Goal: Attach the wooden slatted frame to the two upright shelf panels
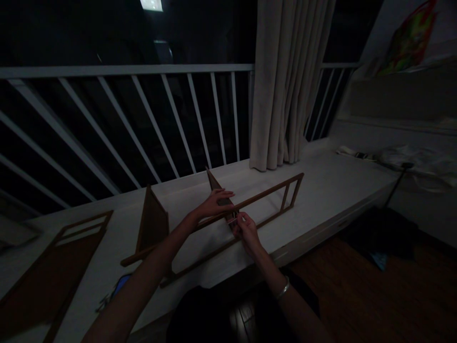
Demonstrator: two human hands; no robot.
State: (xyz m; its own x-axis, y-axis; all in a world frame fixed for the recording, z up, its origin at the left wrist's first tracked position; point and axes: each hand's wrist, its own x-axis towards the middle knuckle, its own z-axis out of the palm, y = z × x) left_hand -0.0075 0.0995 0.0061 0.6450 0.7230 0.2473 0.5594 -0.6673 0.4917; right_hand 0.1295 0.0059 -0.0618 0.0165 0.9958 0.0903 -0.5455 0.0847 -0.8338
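A long brown wooden frame (271,190) lies on a white ledge (321,190). Two upright wooden panels stand in it, one at the left (153,221) and one in the middle (214,183). My left hand (214,204) lies on the middle panel with its fingers stretched out flat. My right hand (244,229) is closed in a pinch at the frame's rail just beside it, on something small I cannot make out. A bracelet (283,288) sits on my right wrist.
A white railing (143,124) runs behind the ledge, with a pale curtain (285,85) hanging at the right. Another wooden panel (53,271) lies flat at the left. A blue object (121,283) rests near the ledge's front edge. Dark wooden floor (357,295) lies below.
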